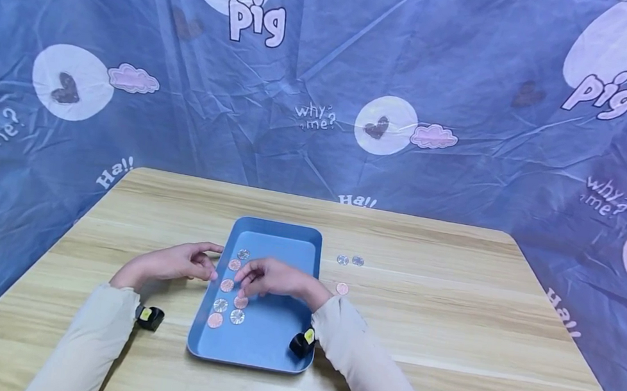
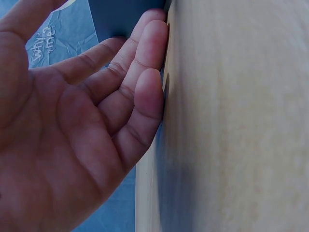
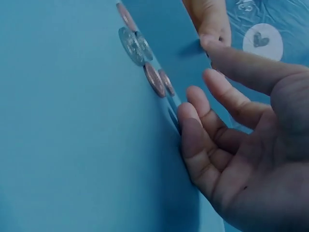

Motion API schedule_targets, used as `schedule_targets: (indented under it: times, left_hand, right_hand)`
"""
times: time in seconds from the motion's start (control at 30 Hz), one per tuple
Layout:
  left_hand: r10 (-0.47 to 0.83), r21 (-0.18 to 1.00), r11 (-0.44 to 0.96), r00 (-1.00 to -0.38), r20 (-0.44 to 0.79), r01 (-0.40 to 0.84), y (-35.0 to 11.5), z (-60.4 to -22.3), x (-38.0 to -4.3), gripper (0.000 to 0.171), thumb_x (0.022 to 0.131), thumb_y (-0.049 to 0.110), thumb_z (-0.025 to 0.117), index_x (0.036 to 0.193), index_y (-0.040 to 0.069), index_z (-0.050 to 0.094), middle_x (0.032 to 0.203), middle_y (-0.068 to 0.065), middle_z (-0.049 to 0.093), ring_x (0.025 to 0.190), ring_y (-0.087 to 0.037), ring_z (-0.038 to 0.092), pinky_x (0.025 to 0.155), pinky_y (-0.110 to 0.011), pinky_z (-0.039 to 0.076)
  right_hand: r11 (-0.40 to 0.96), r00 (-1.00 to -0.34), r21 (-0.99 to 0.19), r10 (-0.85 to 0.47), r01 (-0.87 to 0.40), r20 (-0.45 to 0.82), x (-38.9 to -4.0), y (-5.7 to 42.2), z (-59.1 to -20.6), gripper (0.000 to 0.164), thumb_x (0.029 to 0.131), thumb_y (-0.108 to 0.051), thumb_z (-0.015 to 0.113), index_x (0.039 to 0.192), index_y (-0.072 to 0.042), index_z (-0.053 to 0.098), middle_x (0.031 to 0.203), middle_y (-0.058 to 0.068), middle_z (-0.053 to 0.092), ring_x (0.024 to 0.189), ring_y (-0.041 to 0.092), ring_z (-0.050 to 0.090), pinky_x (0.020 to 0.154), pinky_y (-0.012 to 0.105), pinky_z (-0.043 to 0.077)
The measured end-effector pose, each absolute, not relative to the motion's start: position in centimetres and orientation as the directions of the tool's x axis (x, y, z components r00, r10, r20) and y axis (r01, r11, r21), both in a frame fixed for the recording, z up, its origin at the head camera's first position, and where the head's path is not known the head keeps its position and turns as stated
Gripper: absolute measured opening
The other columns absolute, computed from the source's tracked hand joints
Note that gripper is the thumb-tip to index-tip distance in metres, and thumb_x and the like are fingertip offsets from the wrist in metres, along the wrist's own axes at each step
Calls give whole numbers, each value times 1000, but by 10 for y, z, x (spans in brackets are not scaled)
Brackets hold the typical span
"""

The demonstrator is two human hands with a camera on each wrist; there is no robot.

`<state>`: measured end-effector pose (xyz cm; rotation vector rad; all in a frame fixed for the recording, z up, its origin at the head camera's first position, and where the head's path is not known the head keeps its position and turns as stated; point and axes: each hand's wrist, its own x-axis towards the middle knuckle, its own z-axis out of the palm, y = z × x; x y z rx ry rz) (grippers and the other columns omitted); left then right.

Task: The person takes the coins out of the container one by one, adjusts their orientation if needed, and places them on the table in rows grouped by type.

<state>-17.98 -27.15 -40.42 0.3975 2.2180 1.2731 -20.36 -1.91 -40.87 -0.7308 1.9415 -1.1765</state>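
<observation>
Seven coins (image 1: 227, 286): inside the blue tray (image 1: 272, 355), lying along its left side, four pinkish copper and three silver.
Farthest pair in the tray: a silver coin (image 1: 243, 254), with a copper coin (image 1: 234, 264) just beside it.
Right hand (image 1: 277, 278): over the tray's left half, close to the coins, lower fingertips down at the tray's floor.
Right grip: released; thumb and forefinger stand apart, with nothing seen between them.
Left hand (image 1: 178, 264): at the tray's left wall, fingertips reaching it; lower fingers rest on the wooden surface (image 1: 448, 340) just outside.
Left grip: released, fingers loosely bent and holding nothing.
Two silver coins (image 1: 343, 259): side by side on the surface, right of the tray's far half.
Lone copper coin (image 1: 342, 288): on the surface, right of the tray, nearer than the silver pair.
Pale sleeves (image 1: 88, 341): one either side of the tray's near end.
Printed blue cloth (image 1: 295, 155): beyond the tray, lettered "pig", "why me?" and "Ha!!".
</observation>
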Motion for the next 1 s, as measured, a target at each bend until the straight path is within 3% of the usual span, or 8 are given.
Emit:
schedule_targets:
  times: [0.23, 0.37, 1.0]
  left_hand:
    - [499, 860, 510, -810, -307, -12, -271, -404, -180, 76, 89, 23, 68, 147, -7, 27, 106, -11, 65, 94, -17, 58, 80, -33, 43]
    - [502, 862, 506, -809, -306, -12, -271, -403, -180, 76, 89, 23, 68, 147, -7, 27, 108, -13, 65, 96, -17, 60, 83, -33, 44]
    - [508, 863, 504, -808, -298, -1, -270, -404, -179, 76, 90, 23, 67, 147, -7, 26, 109, -13, 65, 94, -16, 59, 78, -32, 44]
  right_hand:
    - [459, -493, -831, -827, -314, -270, -205, -20, -408, 27, 81, -5, 75, 106, -6, 66, 91, -4, 60, 82, 4, 51, 75, 16, 41]
    - [466, -463, -801, -843, -376, -273, -206, -21, -409, 27, 81, -3, 74, 107, -6, 65, 88, -7, 57, 81, 2, 48, 75, 15, 41]
    - [533, -508, -658, -822, -532, -255, -201, -28, -408, 19, 81, -9, 76, 99, -12, 71, 88, -7, 57, 80, 1, 49, 75, 14, 41]
